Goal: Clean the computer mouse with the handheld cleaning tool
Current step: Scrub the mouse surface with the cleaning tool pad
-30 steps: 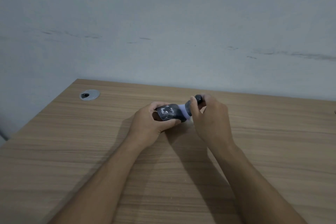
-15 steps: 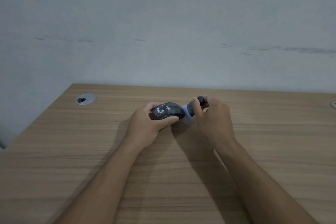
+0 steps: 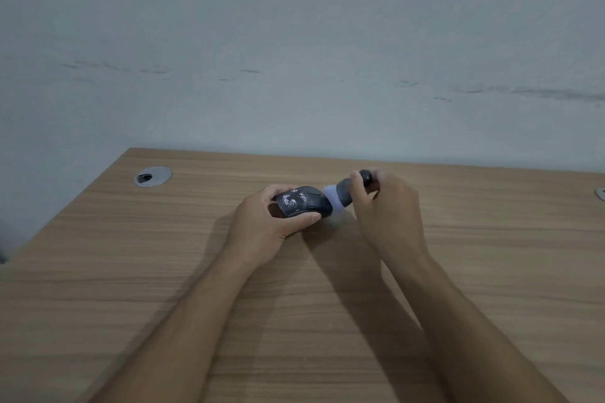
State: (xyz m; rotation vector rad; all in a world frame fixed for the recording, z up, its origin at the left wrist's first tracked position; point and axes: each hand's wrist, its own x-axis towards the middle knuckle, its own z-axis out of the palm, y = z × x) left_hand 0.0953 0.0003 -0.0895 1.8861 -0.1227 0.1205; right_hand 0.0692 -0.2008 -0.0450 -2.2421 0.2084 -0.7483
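Observation:
A dark grey computer mouse (image 3: 304,201) with white specks on its back rests against the wooden desk (image 3: 131,271) near the far edge. My left hand (image 3: 262,229) grips the mouse from the left, thumb along its near side. My right hand (image 3: 386,216) holds a short dark cleaning tool (image 3: 343,191) with a pale brush head. The brush head touches the right end of the mouse. Most of the tool's handle is hidden in my fingers.
A round silver cable grommet (image 3: 152,176) sits in the desk's far left corner. Another grommet (image 3: 600,193) shows at the right frame edge. A pale wall (image 3: 294,59) rises just behind the desk. The desk's left edge runs diagonally.
Both hands stay in place; the brush head has shifted slightly along the right end of the mouse. The camera view has tilted up a little.

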